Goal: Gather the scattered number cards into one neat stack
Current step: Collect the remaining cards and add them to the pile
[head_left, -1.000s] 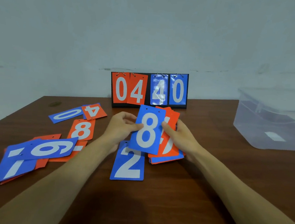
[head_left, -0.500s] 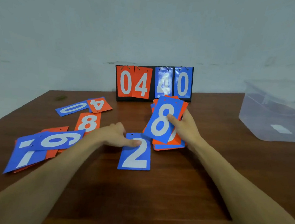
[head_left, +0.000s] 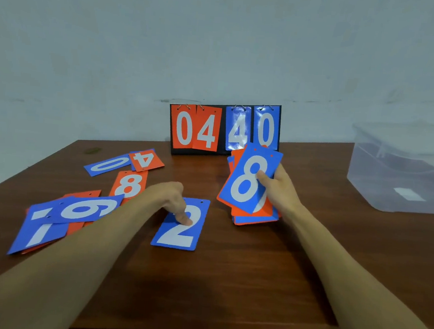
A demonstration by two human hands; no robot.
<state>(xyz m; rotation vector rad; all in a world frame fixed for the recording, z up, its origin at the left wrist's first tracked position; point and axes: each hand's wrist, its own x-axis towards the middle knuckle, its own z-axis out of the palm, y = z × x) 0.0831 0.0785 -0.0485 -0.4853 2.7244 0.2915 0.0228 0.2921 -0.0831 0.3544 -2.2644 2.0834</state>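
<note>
My right hand (head_left: 278,186) grips a fanned stack of blue and orange number cards (head_left: 248,185), a blue 8 on top, tilted up off the table. My left hand (head_left: 174,200) rests fingertips down on a blue 2 card (head_left: 179,236) lying flat at the middle of the table; it presses the card rather than lifting it. Loose cards lie to the left: an orange 8 (head_left: 128,186), a blue 0 (head_left: 108,166), an orange 4 (head_left: 146,160), and a pile with a blue 6 (head_left: 86,209) over a blue 7 (head_left: 39,230).
A black flip scoreboard (head_left: 224,129) showing 04 and 40 stands at the back by the wall. A clear plastic box (head_left: 404,170) sits at the right. The wooden table's front edge (head_left: 196,328) runs close below my forearms.
My left hand let go of the blue 8 and dropped onto the blue 2 card. My right hand carried the stack, with the 8 on top, to the right and back.
</note>
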